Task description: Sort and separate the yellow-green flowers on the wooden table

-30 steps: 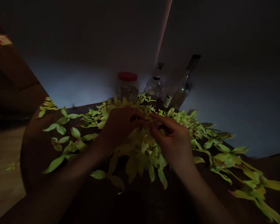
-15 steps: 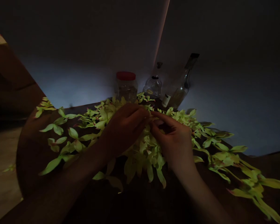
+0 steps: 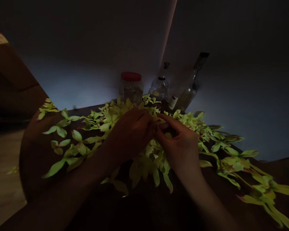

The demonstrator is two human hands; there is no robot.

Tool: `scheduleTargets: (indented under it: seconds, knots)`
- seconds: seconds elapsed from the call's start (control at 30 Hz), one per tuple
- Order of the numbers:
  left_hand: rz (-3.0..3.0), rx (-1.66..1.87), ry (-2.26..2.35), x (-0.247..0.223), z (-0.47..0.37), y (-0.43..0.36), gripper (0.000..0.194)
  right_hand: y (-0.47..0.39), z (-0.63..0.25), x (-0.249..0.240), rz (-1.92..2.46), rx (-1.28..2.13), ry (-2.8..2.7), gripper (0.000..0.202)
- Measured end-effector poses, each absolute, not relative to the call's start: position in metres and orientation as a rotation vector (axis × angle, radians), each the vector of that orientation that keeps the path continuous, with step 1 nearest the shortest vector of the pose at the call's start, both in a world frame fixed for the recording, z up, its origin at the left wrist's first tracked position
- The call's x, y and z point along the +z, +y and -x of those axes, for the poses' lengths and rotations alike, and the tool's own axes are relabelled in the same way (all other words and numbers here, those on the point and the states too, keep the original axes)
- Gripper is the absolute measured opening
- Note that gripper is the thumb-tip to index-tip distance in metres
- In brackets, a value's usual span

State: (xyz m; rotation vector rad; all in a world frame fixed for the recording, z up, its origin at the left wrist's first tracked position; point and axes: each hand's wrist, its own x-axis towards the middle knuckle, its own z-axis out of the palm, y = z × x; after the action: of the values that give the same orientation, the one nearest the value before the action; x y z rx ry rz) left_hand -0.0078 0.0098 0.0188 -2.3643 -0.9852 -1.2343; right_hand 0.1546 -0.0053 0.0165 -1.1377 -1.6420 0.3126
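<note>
Apparently close fingertip work, done in very dim light. Left hand [image 3: 132, 134] and right hand [image 3: 183, 144] come together, tips touching or almost so, above the middle of the flowers [image 3: 107, 117]. Left is curled with its back to the view; right has thumb and index finger bent toward each other, meeting the left's fingertips. Looks like a small pinch-and-adjust step on something fine; whether either one grasps a petal, stem or thread, cannot tell: too dark, fingers in the way.

Judgement on the next move: it calls for a light, steady pinch from both sides, with the wrists kept off the petals, which look easy to bruise or drag.

Flowers, yellow-green with some reddish tips, lie all about the hands: densest directly beneath and just beyond the fingers, looser to left and right, a few on the near side between the forearms. All spread on a dark, round-edged surface [image 3: 33, 154]. One stray flower [image 3: 13, 170] on the floor [image 3: 7, 189], left.

Far side, beyond the hands: clear jar [image 3: 132, 92] with red lid [image 3: 131, 76], then a round bottle [image 3: 159, 89], then a tall bottle [image 3: 188, 98] to the right, slanted in this view. Pale wall [image 3: 82, 86] behind.
</note>
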Motion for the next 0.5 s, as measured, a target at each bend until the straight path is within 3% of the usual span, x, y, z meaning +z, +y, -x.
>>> scheduleTargets:
  seconds: [0.13,0.33,0.5]
  knots:
    - [2.309,-1.346,-1.095,0.022,0.009,0.008,0.012,0.001,-0.163,0.018,1.261,0.377,-1.521,0.039]
    - [2.162,-1.786,-1.399,0.022,0.008,0.007,0.007,0.005,-0.163,0.023,1.199,0.767,-1.215,0.022]
    - [2.022,-1.929,-1.483,0.019,0.0,0.005,0.012,0.008,-0.161,0.019,1.144,0.785,-1.119,0.023]
